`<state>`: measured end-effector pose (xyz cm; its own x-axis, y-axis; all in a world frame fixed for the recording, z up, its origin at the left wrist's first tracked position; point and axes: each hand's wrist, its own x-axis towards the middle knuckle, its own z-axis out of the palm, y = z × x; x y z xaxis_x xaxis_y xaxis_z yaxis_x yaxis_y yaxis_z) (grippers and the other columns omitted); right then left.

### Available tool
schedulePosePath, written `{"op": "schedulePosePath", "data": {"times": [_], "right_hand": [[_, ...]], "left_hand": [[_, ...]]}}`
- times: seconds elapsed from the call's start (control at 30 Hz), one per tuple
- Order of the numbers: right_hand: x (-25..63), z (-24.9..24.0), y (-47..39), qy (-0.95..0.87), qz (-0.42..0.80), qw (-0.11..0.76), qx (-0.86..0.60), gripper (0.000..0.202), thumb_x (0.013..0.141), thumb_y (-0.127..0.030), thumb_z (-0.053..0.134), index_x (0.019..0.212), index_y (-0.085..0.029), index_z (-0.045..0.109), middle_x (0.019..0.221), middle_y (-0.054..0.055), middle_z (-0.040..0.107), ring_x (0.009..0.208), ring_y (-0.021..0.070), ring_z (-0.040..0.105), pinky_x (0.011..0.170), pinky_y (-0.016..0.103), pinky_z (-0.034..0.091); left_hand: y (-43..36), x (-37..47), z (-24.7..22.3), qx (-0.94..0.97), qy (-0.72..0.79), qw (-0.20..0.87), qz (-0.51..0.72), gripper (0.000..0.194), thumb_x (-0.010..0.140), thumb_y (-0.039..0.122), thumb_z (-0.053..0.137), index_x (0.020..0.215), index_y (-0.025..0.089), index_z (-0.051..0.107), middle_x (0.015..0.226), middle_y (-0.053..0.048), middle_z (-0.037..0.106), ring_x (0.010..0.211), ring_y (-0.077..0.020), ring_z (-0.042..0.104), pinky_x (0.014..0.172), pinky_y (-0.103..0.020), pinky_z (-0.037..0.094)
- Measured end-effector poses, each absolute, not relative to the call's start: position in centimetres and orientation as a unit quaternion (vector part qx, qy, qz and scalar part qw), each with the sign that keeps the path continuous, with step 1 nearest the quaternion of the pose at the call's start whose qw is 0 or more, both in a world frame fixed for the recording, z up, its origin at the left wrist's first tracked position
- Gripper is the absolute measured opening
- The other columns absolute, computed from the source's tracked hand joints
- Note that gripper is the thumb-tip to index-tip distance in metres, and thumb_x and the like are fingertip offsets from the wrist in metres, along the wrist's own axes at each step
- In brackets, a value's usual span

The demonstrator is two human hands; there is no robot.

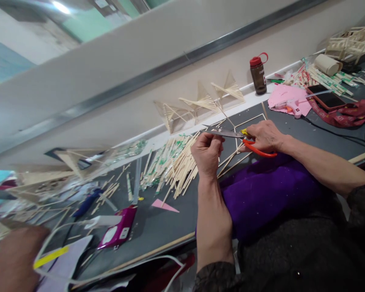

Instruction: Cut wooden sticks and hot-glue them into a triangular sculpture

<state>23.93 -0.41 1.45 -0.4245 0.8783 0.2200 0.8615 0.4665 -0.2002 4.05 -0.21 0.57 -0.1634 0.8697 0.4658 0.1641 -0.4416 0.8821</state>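
In my right hand (263, 136) is a pair of scissors (258, 149) with orange-red and yellow handles, blades pointing left. My left hand (207, 152) is closed in a pinch right at the blades; what its fingers hold is too small to make out. Below and between the hands lies a frame of thin wooden sticks (235, 159) on the dark table. A loose pile of bare wooden sticks (182, 172) spreads just left of my left hand. Purple cloth (267, 190) covers my lap under both forearms.
Stick models (200, 101) lean along the wall, beside a red-capped bottle (258, 77). At right are a pink glue gun (288, 106), a phone (325, 96) and wrapped sticks (328, 81). Leftward lie a magenta pack (118, 227), a white cable (170, 259) and another person's blurred hand (18, 255).
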Motion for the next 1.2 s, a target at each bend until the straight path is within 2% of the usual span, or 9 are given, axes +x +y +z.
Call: {"op": "schedulePosePath", "data": {"times": [0.13,0.27,0.47,0.63,0.93,1.2], "right_hand": [[23.9,1.5,-0.6,-0.842,0.029,0.149,-0.518,0.052,0.091,-0.065,0.051,0.099,-0.018,0.073,0.099,0.010,0.078,0.089,0.0246,0.069,0.068,0.032,0.029],[23.8,1.4,-0.6,-0.837,0.040,0.154,-0.524,0.056,0.091,-0.068,0.050,0.103,-0.018,0.072,0.099,0.011,0.078,0.093,0.0274,0.070,0.070,0.032,0.032],[23.9,1.0,-0.1,-0.846,0.040,0.147,-0.510,0.061,0.092,-0.067,0.049,0.115,-0.014,0.068,0.114,0.016,0.075,0.102,0.0309,0.069,0.081,0.036,0.039],[24.0,0.6,0.1,-0.849,0.047,0.159,-0.501,0.061,0.091,-0.066,0.053,0.118,-0.013,0.066,0.114,0.016,0.074,0.103,0.0303,0.068,0.086,0.037,0.039],[24.0,0.9,-0.3,-0.842,0.058,0.168,-0.509,0.055,0.089,-0.068,0.053,0.100,-0.018,0.072,0.093,0.010,0.077,0.086,0.0251,0.067,0.071,0.032,0.032],[24.0,1.1,-0.3,-0.839,0.050,0.152,-0.520,0.056,0.088,-0.069,0.052,0.096,-0.019,0.075,0.088,0.009,0.077,0.082,0.0234,0.066,0.067,0.031,0.029]], "left_hand": [[-0.1,4.0,0.4,0.583,0.458,0.257,0.620,0.017,0.066,0.031,0.072,0.066,0.020,0.060,0.048,0.007,0.053,0.036,-0.0059,0.039,0.037,-0.020,0.028],[0.1,3.8,0.1,0.593,0.466,0.230,0.615,0.016,0.070,0.032,0.070,0.066,0.020,0.060,0.046,0.008,0.048,0.039,-0.0069,0.040,0.041,-0.021,0.031],[0.2,3.4,-0.4,0.628,0.493,0.179,0.575,0.016,0.075,0.034,0.067,0.069,0.019,0.066,0.052,0.004,0.058,0.045,-0.0086,0.045,0.048,-0.022,0.036],[0.1,3.5,-0.2,0.642,0.488,0.193,0.559,0.019,0.075,0.037,0.067,0.068,0.020,0.067,0.053,0.004,0.058,0.043,-0.0083,0.043,0.047,-0.022,0.035],[0.1,3.7,-0.3,0.627,0.468,0.234,0.578,0.022,0.078,0.038,0.068,0.067,0.020,0.060,0.053,0.004,0.058,0.041,-0.0073,0.042,0.044,-0.021,0.033],[0.5,3.2,-0.5,0.631,0.486,0.210,0.566,0.018,0.079,0.032,0.065,0.068,0.020,0.059,0.050,0.006,0.054,0.041,-0.0075,0.042,0.044,-0.020,0.033]]}}
